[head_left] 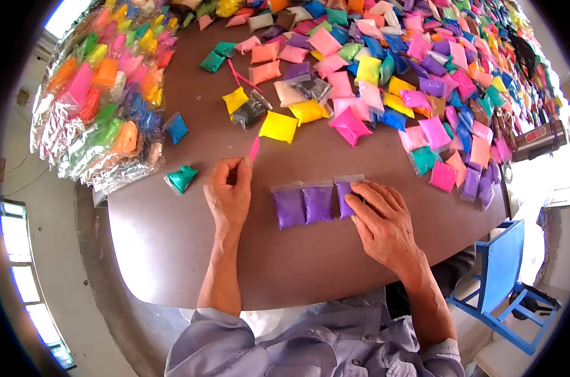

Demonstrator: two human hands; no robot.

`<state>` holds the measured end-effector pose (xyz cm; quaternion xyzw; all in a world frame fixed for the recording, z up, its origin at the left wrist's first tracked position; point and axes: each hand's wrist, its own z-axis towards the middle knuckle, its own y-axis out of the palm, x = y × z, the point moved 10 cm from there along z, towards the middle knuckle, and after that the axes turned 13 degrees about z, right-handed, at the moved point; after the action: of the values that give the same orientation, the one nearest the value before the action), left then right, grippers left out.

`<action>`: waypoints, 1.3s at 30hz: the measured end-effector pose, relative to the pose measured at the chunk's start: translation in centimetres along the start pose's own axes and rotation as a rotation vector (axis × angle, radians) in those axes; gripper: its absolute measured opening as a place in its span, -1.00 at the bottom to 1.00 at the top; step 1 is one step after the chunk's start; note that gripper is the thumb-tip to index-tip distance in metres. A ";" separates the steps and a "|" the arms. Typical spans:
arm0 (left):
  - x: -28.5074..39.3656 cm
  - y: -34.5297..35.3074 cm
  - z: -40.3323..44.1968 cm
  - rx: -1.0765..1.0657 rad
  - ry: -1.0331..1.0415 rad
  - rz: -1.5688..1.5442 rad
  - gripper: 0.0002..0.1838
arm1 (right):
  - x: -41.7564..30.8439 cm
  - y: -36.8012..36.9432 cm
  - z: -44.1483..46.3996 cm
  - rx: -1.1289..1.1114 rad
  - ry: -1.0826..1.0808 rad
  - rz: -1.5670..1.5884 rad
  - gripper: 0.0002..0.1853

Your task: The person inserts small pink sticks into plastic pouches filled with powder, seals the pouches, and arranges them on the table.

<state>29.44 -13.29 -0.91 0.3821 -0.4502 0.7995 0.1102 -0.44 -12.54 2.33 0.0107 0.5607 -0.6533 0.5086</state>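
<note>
My left hand [229, 193] is pinched on a thin pink plastic stick [254, 149], which points up and away over the brown table. Two small clear packets with purple filling, a left one [289, 208] and a middle one [318, 203], lie side by side in front of me. My right hand [383, 220] has its fingers on a third purple packet [344, 196], just right of those two, and partly covers it. Closest to my left hand is a green packet [182, 180], while a yellow packet [278, 127] lies beyond the stick's tip.
A big pile of coloured packets [417, 69] spreads over the table's far and right side. Bundled bags of packets [109, 94] stand at the left. Two more pink sticks [242, 76] lie farther back. A blue stool [502, 270] is beside the table [171, 251] at right.
</note>
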 end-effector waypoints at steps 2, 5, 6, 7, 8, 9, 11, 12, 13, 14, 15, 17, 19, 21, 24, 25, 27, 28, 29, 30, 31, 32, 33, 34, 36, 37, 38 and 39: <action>0.8 -0.1 0.0 -0.004 0.040 0.009 -0.86 | 0.0 0.0 0.0 0.005 -0.005 0.002 -0.69; 0.7 0.1 -0.1 -0.017 0.028 0.002 -0.82 | 0.1 0.0 -0.2 0.013 0.000 -0.001 -0.68; 0.8 0.1 -0.1 -0.015 0.029 -0.002 -0.82 | 0.1 -0.1 -0.2 0.016 0.004 0.000 -0.67; 1.0 0.1 -0.1 -0.019 0.034 0.015 -0.82 | 0.1 -0.2 -0.1 0.017 0.001 -0.005 -0.67; 1.3 0.0 -0.1 -0.024 0.038 0.031 -0.82 | 0.2 -0.3 -0.1 0.020 0.012 0.016 -0.66; 1.4 0.0 -0.1 -0.023 0.038 0.027 -0.82 | 0.2 -0.5 0.0 0.022 0.024 0.037 -0.64; 2.2 -0.2 -0.2 -0.005 0.096 0.061 -0.83 | -0.1 -1.5 0.5 0.055 0.039 0.072 -0.65; 2.2 -0.2 -0.3 -0.001 0.093 0.056 -0.83 | -0.1 -2.1 0.7 0.089 0.056 0.114 -0.65; 2.1 -0.1 -0.3 -0.001 0.082 0.041 -0.84 | 0.0 -2.3 0.9 0.085 0.053 0.109 -0.65; 2.0 -0.1 -0.4 0.000 0.069 0.027 -0.85 | 0.3 -2.7 1.3 0.097 0.051 0.111 -0.66; 1.9 -0.1 -0.4 0.005 0.064 0.023 -0.85 | 0.6 -3.1 1.9 0.109 0.049 0.113 -0.67; 1.8 0.0 -0.4 -0.007 0.077 0.031 -0.89 | 0.9 -3.8 3.9 0.141 0.014 0.083 -0.70; 2.5 -0.2 -0.7 0.038 0.162 0.095 -0.90 | 1.0 -4.5 6.4 0.158 -0.027 0.053 -0.72; 3.3 -0.4 -1.0 0.080 0.244 0.159 -0.91 | 1.4 -4.7 9.1 0.172 -0.080 0.010 -0.75; 4.2 -0.2 -1.1 0.072 0.315 0.268 -0.90 | 3.3 -4.2 13.1 0.187 -0.040 -0.003 -0.76; 4.0 -0.1 -1.0 0.066 0.305 0.284 -0.91 | 3.8 -3.7 14.4 0.182 -0.041 -0.004 -0.76; 3.8 -0.2 -0.8 0.062 0.288 0.302 -0.91 | 4.7 -2.7 16.9 0.180 -0.028 0.028 -0.75; 3.8 -0.1 -0.8 0.052 0.279 0.297 -0.91 | 4.8 -2.3 18.1 0.174 -0.004 0.014 -0.71; 3.8 0.0 -0.8 0.043 0.269 0.291 -0.91 | 4.8 -1.8 19.3 0.169 -0.005 0.013 -0.71; 3.7 0.0 -0.8 0.044 0.264 0.290 -0.91 | 4.9 -1.1 20.5 0.151 -0.002 -0.007 -0.68; 3.6 0.1 -0.7 0.035 0.260 0.296 -0.91 | 4.9 -0.5 21.5 0.135 -0.001 -0.028 -0.65; 3.5 0.2 -0.6 0.028 0.256 0.302 -0.91 | 4.7 0.2 22.3 0.108 0.006 -0.110 -0.61; 3.5 0.2 -0.6 0.030 0.252 0.302 -0.91 | 4.9 0.7 22.9 0.105 0.003 -0.110 -0.61; 3.6 0.1 -0.6 0.024 0.248 0.290 -0.91 | 5.5 1.9 23.3 0.057 0.012 -0.157 -0.60; 3.4 0.1 -0.4 0.020 0.240 0.278 -0.90 | 5.9 3.5 24.0 -0.073 0.105 -0.237 -0.50; 3.5 0.2 -0.4 0.016 0.251 0.271 -0.90 | 6.3 3.8 24.0 -0.074 0.105 -0.236 -0.50; 3.5 0.2 -0.4 0.013 0.262 0.263 -0.90 | 6.6 3.8 24.0 -0.008 0.058 -0.187 -0.55; 3.4 0.2 -0.4 0.011 0.260 0.263 -0.90 | 6.5 3.5 24.0 0.059 0.011 -0.139 -0.59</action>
<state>26.82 -13.63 1.26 0.2139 -0.4739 0.8521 0.0598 12.14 -34.13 4.90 -0.0097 0.5434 -0.7031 0.4586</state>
